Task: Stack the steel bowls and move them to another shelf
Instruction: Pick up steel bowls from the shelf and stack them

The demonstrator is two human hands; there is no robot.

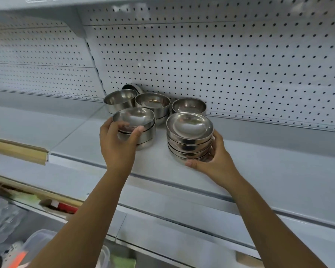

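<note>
Fingers (121, 125) of left hand (117, 146) curled round short bowl stack (147, 132), right hand (217, 159) gripping taller stack (190, 137), both upright, mouths up

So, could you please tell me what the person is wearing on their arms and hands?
Nothing visible: the left hand and right hand are bare, without gloves, rings or a watch, and the left forearm and right forearm are uncovered, with no sleeve in view.

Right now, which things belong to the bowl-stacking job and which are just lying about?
Job: tall stack of shallow steel bowls, gripped by right hand; shorter steel bowl stack, gripped by left hand; other steel bowls at the back; white metal shelf.
Lying about: wooden strip at left; red-and-white box below; clear plastic container, bottom left.
</note>
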